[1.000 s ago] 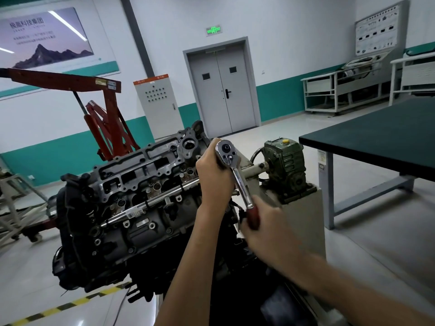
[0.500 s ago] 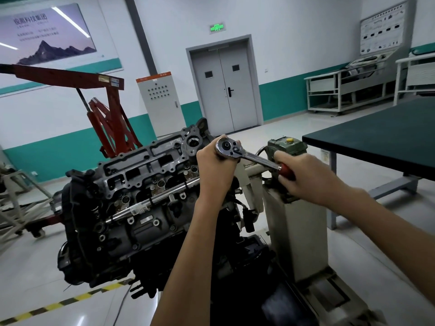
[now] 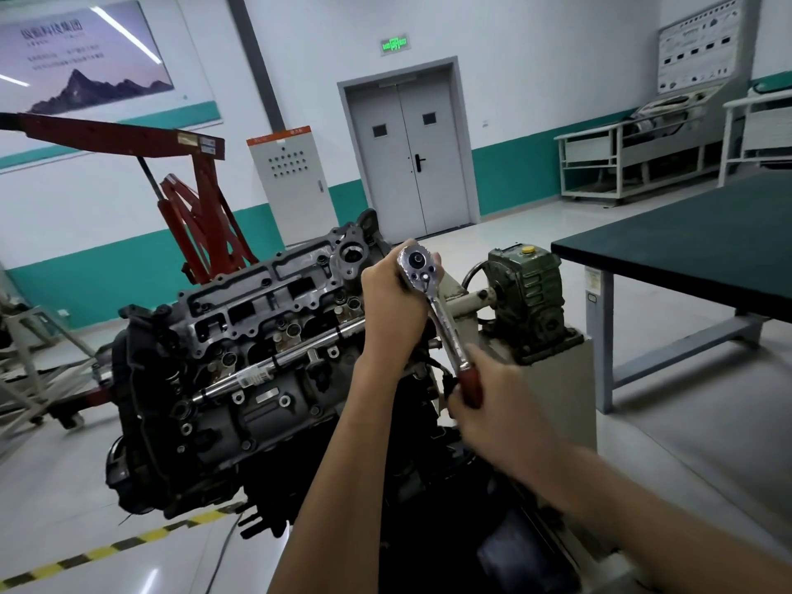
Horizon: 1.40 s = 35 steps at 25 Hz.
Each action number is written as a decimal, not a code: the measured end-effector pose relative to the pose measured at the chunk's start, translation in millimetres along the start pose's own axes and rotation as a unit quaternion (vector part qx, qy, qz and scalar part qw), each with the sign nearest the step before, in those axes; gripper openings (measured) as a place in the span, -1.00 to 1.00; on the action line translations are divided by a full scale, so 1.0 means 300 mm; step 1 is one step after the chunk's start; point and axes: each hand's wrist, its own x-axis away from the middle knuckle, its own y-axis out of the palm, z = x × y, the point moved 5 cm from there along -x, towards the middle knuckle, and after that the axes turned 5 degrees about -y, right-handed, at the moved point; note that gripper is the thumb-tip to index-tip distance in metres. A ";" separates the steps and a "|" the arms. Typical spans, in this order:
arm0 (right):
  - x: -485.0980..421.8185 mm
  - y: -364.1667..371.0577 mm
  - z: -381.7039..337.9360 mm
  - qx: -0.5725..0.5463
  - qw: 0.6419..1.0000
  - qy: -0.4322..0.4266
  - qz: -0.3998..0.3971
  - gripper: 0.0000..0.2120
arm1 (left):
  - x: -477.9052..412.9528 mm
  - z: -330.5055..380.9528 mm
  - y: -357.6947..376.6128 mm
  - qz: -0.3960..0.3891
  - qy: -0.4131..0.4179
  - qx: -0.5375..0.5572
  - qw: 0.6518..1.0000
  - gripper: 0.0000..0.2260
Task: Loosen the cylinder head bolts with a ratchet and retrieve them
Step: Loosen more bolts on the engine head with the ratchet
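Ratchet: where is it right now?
Head view, centre frame: the ratchet stands at the right end of the cylinder head, left hand holding its drive end, right hand gripping its red handle, just left of the green gearbox.

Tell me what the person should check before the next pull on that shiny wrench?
1. The left hand steadies the ratchet at its head: ok.
2. The right hand is wrapped round the red grip: ok, though blurred.
3. The socket sits square on the bolt: cannot tell, the left hand hides both.
4. Swing room beside the green gearbox: probably ok, the handle hangs apart from it.
5. The engine is held firm on its stand: cannot tell.
6. The bolt is loose enough to lift out: cannot tell.
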 end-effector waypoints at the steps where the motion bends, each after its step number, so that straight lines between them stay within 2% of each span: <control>1: -0.029 -0.046 0.035 0.054 0.998 -0.010 -0.038 -0.87 | -0.007 0.004 -0.003 -0.006 -0.001 -0.008 1.000 -0.55; 4: -0.162 -0.211 0.077 0.222 0.968 -0.092 -0.073 -0.82 | -0.019 0.011 -0.003 -0.027 0.000 -0.011 1.000 -0.50; 6: -0.215 -0.257 0.076 0.277 0.949 -0.133 -0.073 -0.79 | -0.013 0.016 -0.008 -0.024 -0.001 -0.001 1.000 -0.52; 7: -0.209 -0.255 0.081 0.262 0.954 -0.128 -0.075 -0.81 | -0.010 0.019 -0.011 -0.020 0.003 0.005 1.000 -0.53; 9: -0.134 -0.191 0.087 0.163 0.981 -0.070 -0.076 -0.83 | 0.004 0.029 -0.009 0.001 0.022 0.006 1.000 -0.55; 11: -0.044 -0.083 0.048 0.071 0.997 -0.020 -0.023 -0.83 | 0.022 0.029 -0.002 0.044 0.028 0.018 0.998 -0.61; 13: 0.007 0.021 -0.010 -0.011 0.999 0.002 0.042 -0.82 | 0.028 0.017 0.003 0.075 0.009 0.044 0.996 -0.69; 15: 0.020 0.081 -0.050 -0.077 0.996 0.013 0.051 -0.85 | 0.024 0.008 0.002 0.060 -0.006 0.061 0.996 -0.68; 16: 0.016 0.074 -0.049 -0.073 0.996 0.010 0.042 -0.86 | 0.017 0.006 0.001 0.042 -0.009 0.055 0.998 -0.65; 19: -0.025 -0.034 0.020 0.024 0.999 -0.025 -0.034 -0.89 | 0.003 0.016 -0.009 0.031 0.005 -0.005 1.000 -0.62; 21: -0.101 -0.134 0.069 0.122 0.987 -0.058 -0.089 -0.86 | -0.010 0.010 -0.012 0.023 0.010 -0.016 1.000 -0.68; 23: -0.190 -0.217 0.077 0.234 0.960 -0.118 -0.097 -0.84 | -0.017 0.003 -0.011 -0.002 -0.008 -0.009 1.000 -0.76; 25: -0.228 -0.246 0.072 0.270 0.947 -0.151 -0.085 -0.83 | -0.011 0.006 -0.015 -0.014 -0.018 0.000 1.000 -0.77; 28: -0.155 -0.191 0.075 0.182 0.976 -0.104 -0.066 -0.87 | 0.012 0.027 -0.015 0.012 0.010 0.018 1.000 -0.66; 30: -0.085 -0.124 0.061 0.111 0.993 -0.040 -0.025 -0.89 | 0.021 0.028 -0.004 0.040 0.011 0.033 0.999 -0.69; 32: -0.027 -0.032 0.026 0.042 0.999 0.003 0.011 -0.88 | 0.027 0.016 0.008 0.061 0.000 0.045 0.997 -0.73; 35: 0.023 0.069 -0.046 -0.059 0.997 0.015 0.040 -0.89 | 0.028 0.011 0.009 0.032 -0.005 0.066 0.997 -0.64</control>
